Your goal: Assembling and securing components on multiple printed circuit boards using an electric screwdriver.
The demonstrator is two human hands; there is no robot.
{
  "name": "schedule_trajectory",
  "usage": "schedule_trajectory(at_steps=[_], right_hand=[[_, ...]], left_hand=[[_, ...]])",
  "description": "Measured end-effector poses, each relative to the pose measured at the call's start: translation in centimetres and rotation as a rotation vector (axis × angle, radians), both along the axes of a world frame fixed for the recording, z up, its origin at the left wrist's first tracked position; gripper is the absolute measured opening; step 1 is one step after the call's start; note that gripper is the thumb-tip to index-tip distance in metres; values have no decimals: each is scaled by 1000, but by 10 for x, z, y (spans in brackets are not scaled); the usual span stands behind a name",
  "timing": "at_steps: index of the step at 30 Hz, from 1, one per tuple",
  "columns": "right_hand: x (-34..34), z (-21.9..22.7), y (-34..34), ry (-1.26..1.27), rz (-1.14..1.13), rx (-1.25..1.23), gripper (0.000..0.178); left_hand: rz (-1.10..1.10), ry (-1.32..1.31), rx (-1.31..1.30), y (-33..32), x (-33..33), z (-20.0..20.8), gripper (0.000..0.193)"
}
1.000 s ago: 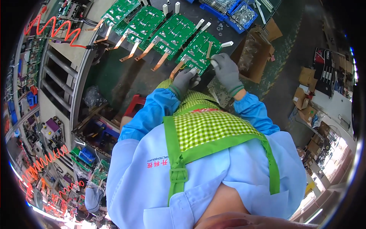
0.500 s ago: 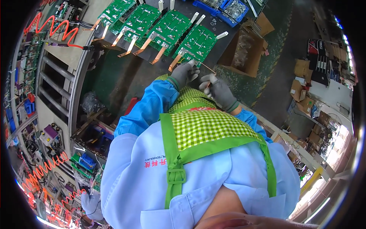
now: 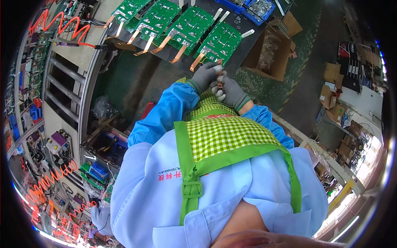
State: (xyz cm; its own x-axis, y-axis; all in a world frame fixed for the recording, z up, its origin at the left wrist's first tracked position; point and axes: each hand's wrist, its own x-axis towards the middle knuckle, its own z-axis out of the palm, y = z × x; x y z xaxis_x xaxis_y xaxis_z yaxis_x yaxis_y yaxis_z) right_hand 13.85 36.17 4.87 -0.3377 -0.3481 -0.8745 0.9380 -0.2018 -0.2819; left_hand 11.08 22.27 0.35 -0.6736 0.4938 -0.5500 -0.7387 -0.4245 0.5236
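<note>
The light blue shirt (image 3: 138, 186) has small red and dark writing on its chest. A copper strip (image 3: 220, 84) is by the near edge of the right-most green board (image 3: 221, 43). Its long way runs from the body toward the board. The bent left hand (image 3: 205, 77) and right hand (image 3: 232, 93) both seem to pinch it, fingers curled.

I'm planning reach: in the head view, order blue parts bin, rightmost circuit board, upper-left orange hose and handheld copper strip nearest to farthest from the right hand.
Right hand outward:
1. Handheld copper strip, at its fingers
2. Rightmost circuit board, just ahead
3. Blue parts bin, farther ahead
4. Orange hose, far left
</note>
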Motion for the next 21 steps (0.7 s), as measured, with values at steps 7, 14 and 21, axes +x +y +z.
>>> schedule_trajectory(at_steps=[7, 14, 21], right_hand=[[5, -11, -3, -54, -76, -133, 24], [0, -11, -3, -81, -143, -160, 22], [-7, 12, 5, 3, -43, -158, 26]], left_hand=[[68, -56, -80, 6, -5, -1, 33], [29, -106, -148, 4, -8, 8, 31], [92, -57, -127, 3, -10, -9, 30]])
